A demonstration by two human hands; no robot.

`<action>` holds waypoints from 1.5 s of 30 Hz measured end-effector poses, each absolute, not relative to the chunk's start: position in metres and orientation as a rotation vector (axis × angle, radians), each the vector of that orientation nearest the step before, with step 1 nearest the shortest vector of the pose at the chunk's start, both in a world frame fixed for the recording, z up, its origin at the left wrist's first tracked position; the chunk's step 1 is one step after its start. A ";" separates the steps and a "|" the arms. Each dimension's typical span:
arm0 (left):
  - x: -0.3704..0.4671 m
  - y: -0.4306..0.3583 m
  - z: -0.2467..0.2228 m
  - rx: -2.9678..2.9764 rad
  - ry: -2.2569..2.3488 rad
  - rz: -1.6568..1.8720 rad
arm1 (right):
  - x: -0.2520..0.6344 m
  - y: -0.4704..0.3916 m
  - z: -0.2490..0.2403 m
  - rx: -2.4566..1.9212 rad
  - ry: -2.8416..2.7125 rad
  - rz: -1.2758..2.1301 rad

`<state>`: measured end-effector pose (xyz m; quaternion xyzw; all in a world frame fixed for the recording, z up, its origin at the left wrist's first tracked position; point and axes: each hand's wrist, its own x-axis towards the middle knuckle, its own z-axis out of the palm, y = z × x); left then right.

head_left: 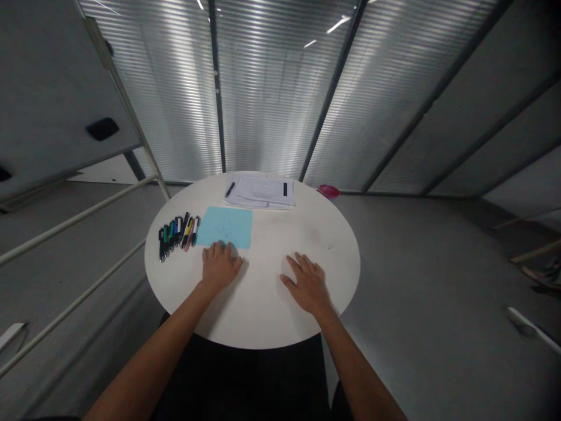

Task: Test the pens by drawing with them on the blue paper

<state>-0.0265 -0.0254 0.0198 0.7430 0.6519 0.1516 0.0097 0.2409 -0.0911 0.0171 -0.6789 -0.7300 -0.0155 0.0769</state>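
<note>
My left hand rests palm down with its fingers apart, the fingertips at the lower edge of a light blue sheet. Faint writing shows on that sheet. Left of it, several pens in black, green, blue, white and yellow lie side by side in a row. On the right half of the round white table, my right hand lies spread and flat, holding nothing. Toward the far edge is a stack of white papers, with a dark pen on its left side.
A pink-red object shows just beyond the table's far right edge. To the left stands a whiteboard frame with white metal rails. Ribbed translucent panels form the wall behind. Grey floor surrounds the table.
</note>
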 end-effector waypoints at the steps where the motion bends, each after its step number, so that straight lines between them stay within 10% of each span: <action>1: -0.019 -0.027 0.021 2.334 2.000 0.468 | 0.241 -0.091 0.016 -2.028 -2.183 -0.050; 19: 0.051 -0.057 0.029 2.602 1.216 0.514 | 0.242 -0.093 0.020 -1.950 -2.127 -0.133; 45: -0.030 -0.027 0.016 2.359 1.975 0.735 | 0.241 -0.092 0.019 -1.924 -2.081 -0.079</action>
